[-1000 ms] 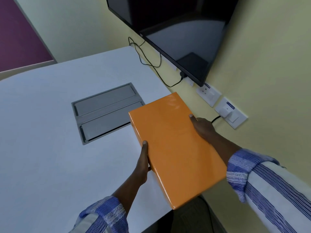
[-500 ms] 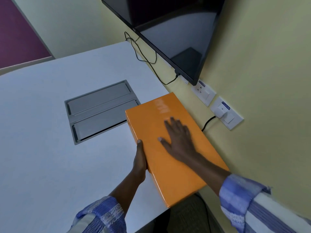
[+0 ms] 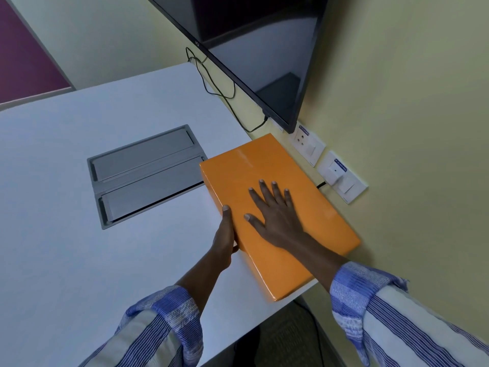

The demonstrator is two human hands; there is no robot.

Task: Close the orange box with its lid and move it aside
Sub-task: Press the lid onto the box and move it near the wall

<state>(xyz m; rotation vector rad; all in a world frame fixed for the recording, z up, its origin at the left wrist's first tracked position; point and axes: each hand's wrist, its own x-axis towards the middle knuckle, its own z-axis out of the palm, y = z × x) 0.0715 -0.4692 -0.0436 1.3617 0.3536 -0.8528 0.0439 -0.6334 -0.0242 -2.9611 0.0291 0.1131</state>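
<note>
Closed orange box (image 3: 275, 207) at the worktop (image 3: 66, 207) corner.
Right hand (image 3: 275, 215) lies flat and unclenched on the lid; left hand (image 3: 225, 237) grips the box's left edge.

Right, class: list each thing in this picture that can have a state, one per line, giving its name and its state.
orange box: lid on, lying flat at the table's right edge, near corner overhanging.
left hand: against the box's left side, thumb on the rim.
right hand: flat on the lid, fingers spread.
cable hatch: both flaps closed.
wall screen: dark, off.
wall sockets: nearer one has a cable plugged in.
</note>
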